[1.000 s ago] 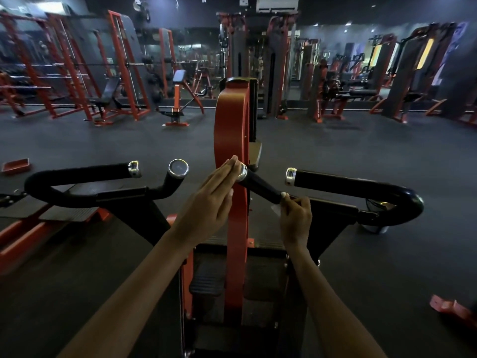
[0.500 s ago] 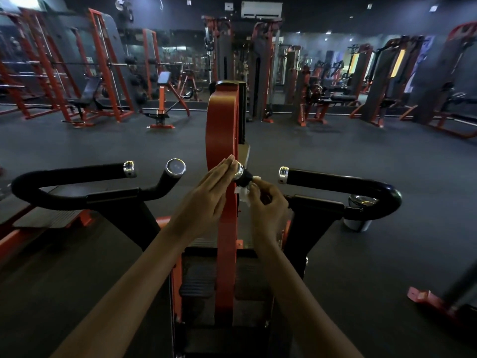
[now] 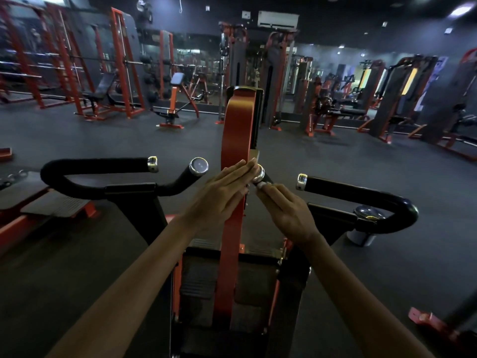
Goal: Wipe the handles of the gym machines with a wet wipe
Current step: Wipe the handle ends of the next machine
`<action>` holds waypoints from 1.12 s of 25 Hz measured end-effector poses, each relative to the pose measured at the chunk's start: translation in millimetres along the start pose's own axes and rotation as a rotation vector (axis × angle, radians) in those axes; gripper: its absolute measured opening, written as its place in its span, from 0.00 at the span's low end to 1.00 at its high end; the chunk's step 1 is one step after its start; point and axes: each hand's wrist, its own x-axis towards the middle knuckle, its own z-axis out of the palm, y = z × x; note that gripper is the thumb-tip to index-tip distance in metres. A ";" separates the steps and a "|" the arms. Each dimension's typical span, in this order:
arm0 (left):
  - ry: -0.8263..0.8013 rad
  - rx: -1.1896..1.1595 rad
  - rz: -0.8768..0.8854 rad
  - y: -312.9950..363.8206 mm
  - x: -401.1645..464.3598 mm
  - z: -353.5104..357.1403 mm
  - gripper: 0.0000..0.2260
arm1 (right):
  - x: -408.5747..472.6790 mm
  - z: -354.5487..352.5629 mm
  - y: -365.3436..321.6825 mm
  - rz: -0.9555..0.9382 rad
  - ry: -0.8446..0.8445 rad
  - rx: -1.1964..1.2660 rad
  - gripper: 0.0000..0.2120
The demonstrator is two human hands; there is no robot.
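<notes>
A row machine with black padded handles and chrome end caps stands before me. My right hand grips the inner right handle just below its chrome cap, with a white wet wipe peeking out at the fingertips. With straight fingers, my left hand presses against that chrome cap. Untouched are the outer right handle, the inner left handle and the outer left handle.
The machine's orange upright beam rises between my arms. Orange racks and benches line the far left, and more machines stand at the far right. An orange plate lies on the dark floor at lower right.
My right hand has slid up the inner right handle from its lower part to just under the chrome cap. The left hand stays on the cap. The view has shifted slightly.
</notes>
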 end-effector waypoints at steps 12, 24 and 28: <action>0.240 -0.208 -0.026 2.1 15.5 10.3 0.16 | -22.0 24.4 36.3 -0.350 -0.135 -0.197 0.09; 0.169 -0.175 -0.072 11.4 6.5 11.0 0.21 | -88.5 42.2 82.1 -0.171 -0.476 -0.375 0.09; 0.217 -0.131 -0.171 26.3 -3.8 30.9 0.27 | -87.9 15.1 73.1 0.055 -0.459 -0.289 0.16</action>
